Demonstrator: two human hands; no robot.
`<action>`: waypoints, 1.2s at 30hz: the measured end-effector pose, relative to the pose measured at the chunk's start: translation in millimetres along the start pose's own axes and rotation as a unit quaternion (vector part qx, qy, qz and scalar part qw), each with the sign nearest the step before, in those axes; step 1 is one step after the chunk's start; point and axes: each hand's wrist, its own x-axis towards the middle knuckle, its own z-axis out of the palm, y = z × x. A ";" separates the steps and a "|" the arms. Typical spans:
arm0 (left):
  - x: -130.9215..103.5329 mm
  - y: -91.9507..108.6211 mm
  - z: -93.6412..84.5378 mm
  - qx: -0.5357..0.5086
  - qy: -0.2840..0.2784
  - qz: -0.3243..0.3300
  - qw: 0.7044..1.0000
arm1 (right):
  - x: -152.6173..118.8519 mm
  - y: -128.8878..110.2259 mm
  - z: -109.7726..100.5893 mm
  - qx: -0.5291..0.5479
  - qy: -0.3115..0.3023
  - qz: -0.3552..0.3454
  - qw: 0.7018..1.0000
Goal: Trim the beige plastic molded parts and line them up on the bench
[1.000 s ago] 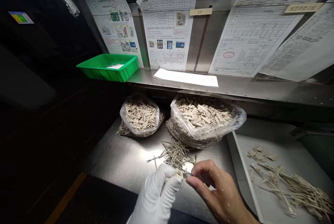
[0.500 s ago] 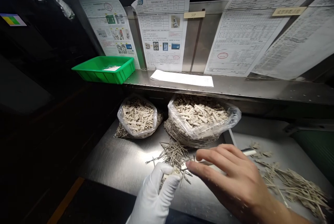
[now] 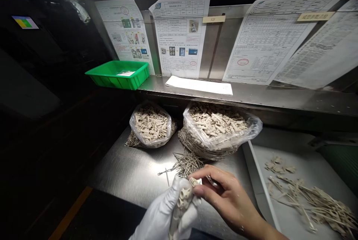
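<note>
My left hand [image 3: 167, 208], in a white glove, is closed around several small beige plastic tubular parts [image 3: 184, 195], their hollow ends showing. My bare right hand [image 3: 226, 195] pinches another beige plastic part [image 3: 195, 182] between thumb and forefinger, right at the gloved fingers. Under its curled fingers something lies mostly hidden, and I cannot make it out. Just beyond both hands a pile of thin grey metal pins [image 3: 187, 164] rests on the steel table [image 3: 120, 169].
Two clear plastic bags, a smaller bag [image 3: 169, 126] and a larger bag [image 3: 220, 143], stand behind, full of beige parts. A grey tray [image 3: 263, 184] at right holds beige scraps [image 3: 319, 202]. A green bin [image 3: 117, 79] and folded paper [image 3: 199, 85] sit on the shelf [image 3: 251, 96].
My right hand has drawn in toward the left and now pinches a beige part; the slim white-and-black tool it held no longer shows clearly. My left hand has turned, exposing several parts.
</note>
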 end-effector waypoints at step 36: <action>-2.5 -18.8 -6.8 0.206 0.220 0.234 0.924 | -17.6 8.4 10.2 -0.302 0.071 -0.204 0.928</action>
